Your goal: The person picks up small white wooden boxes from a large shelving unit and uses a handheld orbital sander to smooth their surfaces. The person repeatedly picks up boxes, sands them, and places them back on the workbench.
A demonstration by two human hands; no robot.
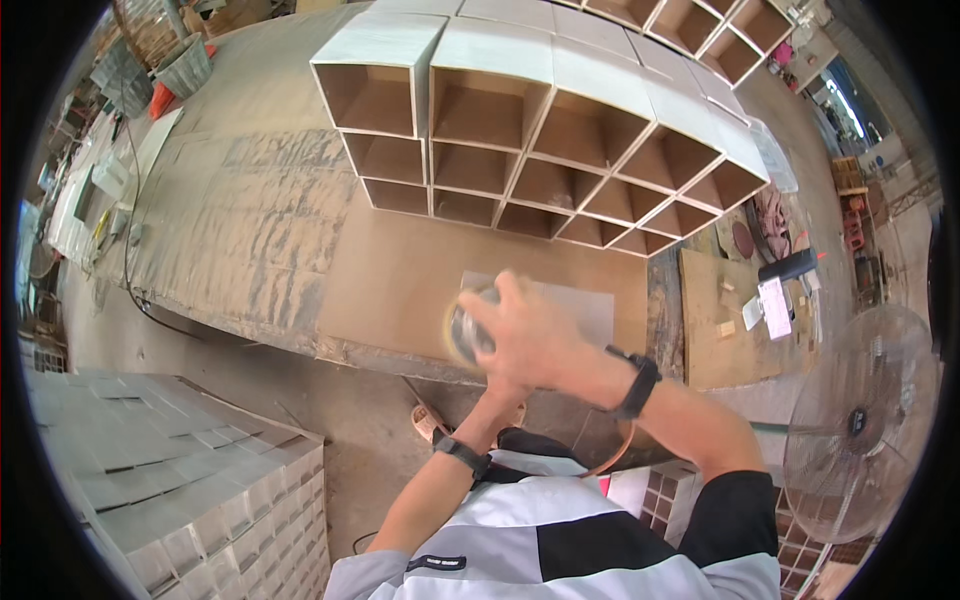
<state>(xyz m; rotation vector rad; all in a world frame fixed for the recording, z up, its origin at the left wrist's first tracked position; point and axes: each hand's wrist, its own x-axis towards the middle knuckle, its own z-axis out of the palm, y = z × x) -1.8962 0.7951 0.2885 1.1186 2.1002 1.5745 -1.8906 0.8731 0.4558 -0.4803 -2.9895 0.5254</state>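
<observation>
Above the worktable, my right hand point(530, 335) curls its fingers over a round, disc-like tool point(466, 332). The tool is dark and silver with a yellowish rim; motion smears it, so its exact kind is unclear. My left hand point(507, 384) is up against the right one, with its fingers mostly hidden behind it. A thin pale flat sheet point(592, 312) lies beneath my hands on a brown board point(375, 290). Just beyond stands a block of white-edged cubby boxes point(490, 100) with brown insides, their open sides facing me.
Stacked white boxes point(220, 490) rise at the lower left. A fan point(858, 420) stands at the right, near a small table point(715, 345) holding papers and a dark cylindrical object point(788, 266). An orange-brown hose or cord point(612, 455) hangs below my right wrist. Grey bins point(184, 66) stand far left.
</observation>
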